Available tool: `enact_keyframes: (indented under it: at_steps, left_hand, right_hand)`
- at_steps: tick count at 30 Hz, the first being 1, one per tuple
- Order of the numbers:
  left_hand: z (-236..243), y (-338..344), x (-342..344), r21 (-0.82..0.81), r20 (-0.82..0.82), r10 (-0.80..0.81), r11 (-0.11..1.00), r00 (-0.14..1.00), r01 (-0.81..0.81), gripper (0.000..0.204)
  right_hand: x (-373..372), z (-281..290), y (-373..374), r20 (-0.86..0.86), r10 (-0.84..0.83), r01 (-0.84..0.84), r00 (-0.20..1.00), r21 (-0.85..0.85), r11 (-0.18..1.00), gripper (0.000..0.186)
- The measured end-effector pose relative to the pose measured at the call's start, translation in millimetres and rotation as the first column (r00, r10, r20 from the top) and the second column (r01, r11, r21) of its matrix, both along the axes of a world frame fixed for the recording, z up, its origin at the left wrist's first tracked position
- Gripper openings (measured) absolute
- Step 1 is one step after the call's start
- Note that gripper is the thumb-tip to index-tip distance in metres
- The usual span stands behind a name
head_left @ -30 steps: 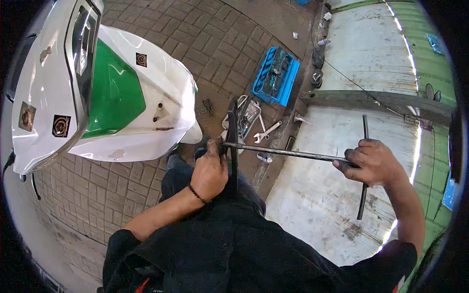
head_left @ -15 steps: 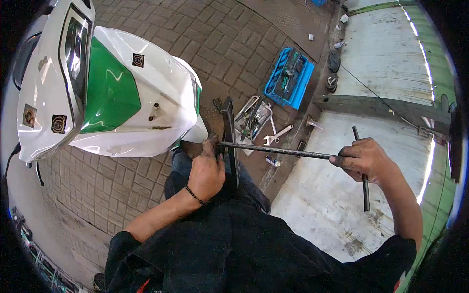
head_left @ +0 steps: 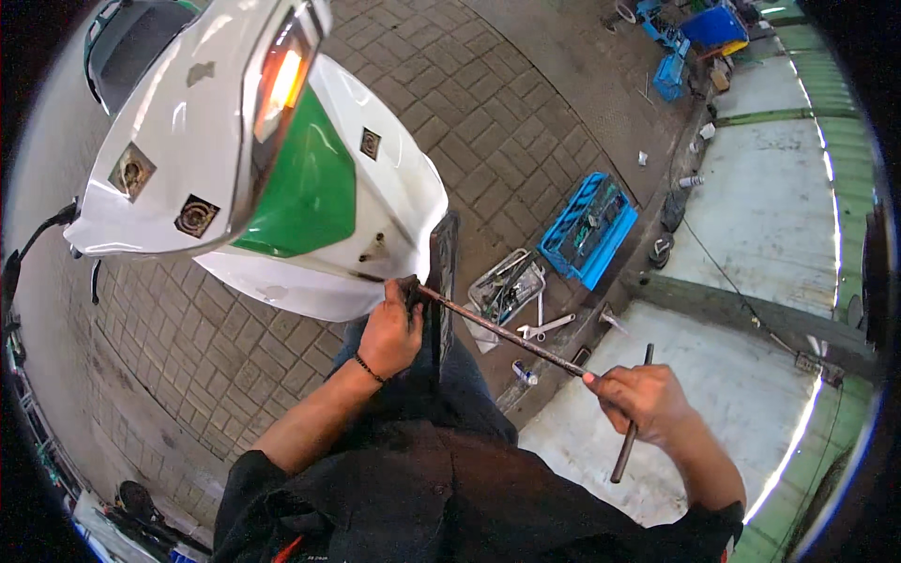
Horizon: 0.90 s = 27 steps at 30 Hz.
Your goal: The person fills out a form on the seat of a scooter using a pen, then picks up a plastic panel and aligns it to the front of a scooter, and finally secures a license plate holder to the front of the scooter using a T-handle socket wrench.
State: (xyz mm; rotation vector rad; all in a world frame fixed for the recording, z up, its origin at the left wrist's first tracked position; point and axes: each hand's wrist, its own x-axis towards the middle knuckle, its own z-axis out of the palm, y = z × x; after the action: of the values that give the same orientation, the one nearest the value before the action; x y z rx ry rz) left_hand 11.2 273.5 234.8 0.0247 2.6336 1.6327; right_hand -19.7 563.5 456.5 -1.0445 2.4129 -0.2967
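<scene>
A long, dark T-handle wrench [head_left: 507,332] slants from my left hand down to my right hand. My right hand [head_left: 646,402] is closed around its crossbar [head_left: 627,452], where the shaft meets it. At the far end, my left hand [head_left: 390,330] pinches the shaft tip beside a dark, upright part [head_left: 443,272]. My fingers hide what the tip meets. Just left of that part stands a white and green scooter [head_left: 300,206]; its front lamp [head_left: 283,83] glows orange.
An open metal tray of tools [head_left: 507,286] and an adjustable wrench [head_left: 549,326] lie right of my knees. Beyond them is a blue toolbox [head_left: 589,230]. A small can [head_left: 525,373] lies near a pale panel [head_left: 572,441]. Paving bricks [head_left: 225,375] cover the ground.
My right hand has come closer and left, so the wrench shaft slopes more and its crossbar leans the other way. The view has shifted, and the lamp now glows orange.
</scene>
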Motion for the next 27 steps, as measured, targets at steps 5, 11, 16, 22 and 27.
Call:
enact_keyframes:
  at_steps: [5,11,16,22,27]
  left_hand:
    - [-29.4,-24.9,-16.4,-0.112,0.102,-0.019,0.993,0.995,0.03,0.048]
    - [-72.2,-32.2,-20.5,-0.067,0.016,-0.013,0.998,1.0,0.014,0.059]
    - [-83.3,-43.1,-33.1,-0.005,0.002,-0.024,1.0,1.0,0.024,0.054]
    - [-84.3,-43.3,-32.6,-0.132,0.157,-0.074,0.987,0.985,0.096,0.051]
    - [-71.2,-39.6,-39.8,-0.083,0.217,0.033,0.996,0.976,-0.016,0.053]
  right_hand:
    - [-1.8,-0.4,-44.1,0.008,-0.051,0.05,0.999,0.093,0.994,0.042]
    - [-5.5,-4.9,-87.1,0.001,-0.037,0.036,0.999,0.237,0.971,0.04]
    - [-18.6,-8.2,-106.0,0.016,-0.021,0.017,1.0,0.255,0.967,0.04]
    - [-32.4,-11.4,-108.4,0.026,0.002,-0.007,1.0,0.204,0.979,0.038]
    - [-28.8,-11.7,-109.5,0.005,0.012,-0.013,1.0,0.187,0.982,0.038]
